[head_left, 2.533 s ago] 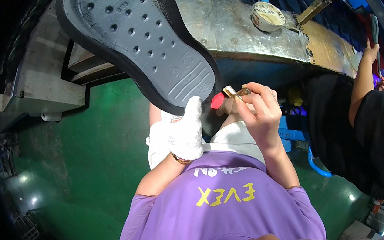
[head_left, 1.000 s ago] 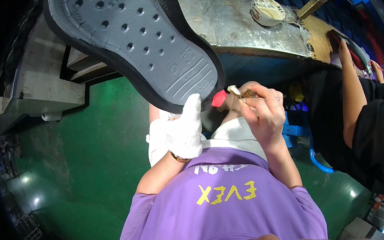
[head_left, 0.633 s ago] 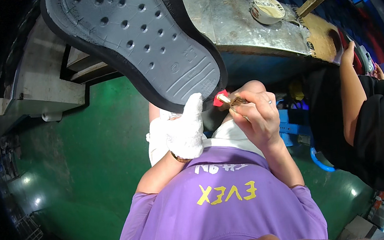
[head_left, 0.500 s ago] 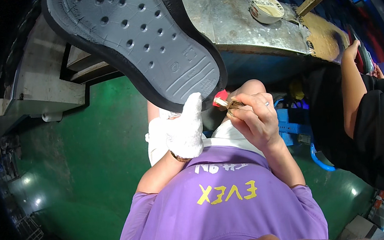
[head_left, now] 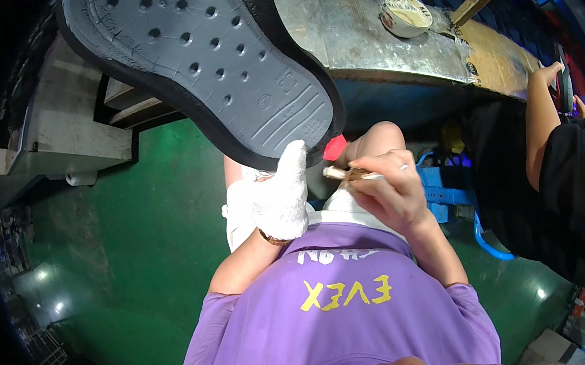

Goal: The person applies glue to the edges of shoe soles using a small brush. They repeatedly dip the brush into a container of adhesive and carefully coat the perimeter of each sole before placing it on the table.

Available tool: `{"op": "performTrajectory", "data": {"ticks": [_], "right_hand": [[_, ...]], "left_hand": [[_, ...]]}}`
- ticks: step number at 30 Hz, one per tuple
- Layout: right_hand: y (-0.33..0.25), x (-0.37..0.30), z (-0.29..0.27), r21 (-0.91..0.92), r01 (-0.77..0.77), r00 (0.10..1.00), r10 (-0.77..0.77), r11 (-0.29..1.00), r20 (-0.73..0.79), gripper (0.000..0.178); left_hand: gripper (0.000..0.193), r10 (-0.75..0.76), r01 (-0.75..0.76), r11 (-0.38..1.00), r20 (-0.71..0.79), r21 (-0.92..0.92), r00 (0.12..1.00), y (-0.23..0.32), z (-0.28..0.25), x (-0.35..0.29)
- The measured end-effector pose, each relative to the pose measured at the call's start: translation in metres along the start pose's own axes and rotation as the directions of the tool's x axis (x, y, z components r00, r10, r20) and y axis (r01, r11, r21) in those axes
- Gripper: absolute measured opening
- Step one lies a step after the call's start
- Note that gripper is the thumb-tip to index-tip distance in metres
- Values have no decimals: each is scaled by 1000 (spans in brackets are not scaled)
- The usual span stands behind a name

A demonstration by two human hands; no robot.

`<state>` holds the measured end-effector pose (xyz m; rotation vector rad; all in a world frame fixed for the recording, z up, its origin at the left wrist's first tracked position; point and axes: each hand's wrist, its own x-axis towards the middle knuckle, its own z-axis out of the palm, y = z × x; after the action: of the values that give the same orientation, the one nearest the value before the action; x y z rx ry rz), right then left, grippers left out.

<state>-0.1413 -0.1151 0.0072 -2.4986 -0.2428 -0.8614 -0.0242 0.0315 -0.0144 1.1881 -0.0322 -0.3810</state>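
A large grey shoe sole (head_left: pixel 223 65) with a raised black rim and rows of small round pits fills the upper left. My left hand (head_left: pixel 282 201), in a white glove, grips its heel end, the thumb on the grey face. A red tab (head_left: pixel 334 148) sticks out from the heel rim beside that hand. Bare and slightly blurred, my right hand (head_left: pixel 394 189) pinches a short stick-like tool (head_left: pixel 336 172) with a pale tip and a brown part at the fingers. That tip stays just below the red tab, apart from it; its exact kind is unclear.
A bowl of cream-coloured material (head_left: pixel 406 15) stands on a worn metal bench (head_left: pixel 355 30) ahead. To my right a co-worker in black clothes (head_left: pixel 560 218) has hands raised around a dark flat item. A blue stool frame (head_left: pixel 447 196) sits between us, and a grey cabinet (head_left: pixel 66 128) stands left.
My right hand has drawn the tool's tip back from the red tab, slightly down and left. The sole has shifted a little up and left. The co-worker's hands have moved.
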Motion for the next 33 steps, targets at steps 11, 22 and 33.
{"op": "performTrajectory", "data": {"ticks": [11,22,33], "right_hand": [[8,-1,1,-171,-70,980,37,983,-194,26],[9,-2,-1,-206,-54,979,11,977,-205,22],[-3,-13,7,-113,-17,979,-6,993,-201,27]], "left_hand": [[42,60,-58,998,60,-26,996,1,1,-3],[37,37,-38,998,38,48,999,-2,0,-4],[29,-40,41,998,-18,57,999,1,3,-4]]}}
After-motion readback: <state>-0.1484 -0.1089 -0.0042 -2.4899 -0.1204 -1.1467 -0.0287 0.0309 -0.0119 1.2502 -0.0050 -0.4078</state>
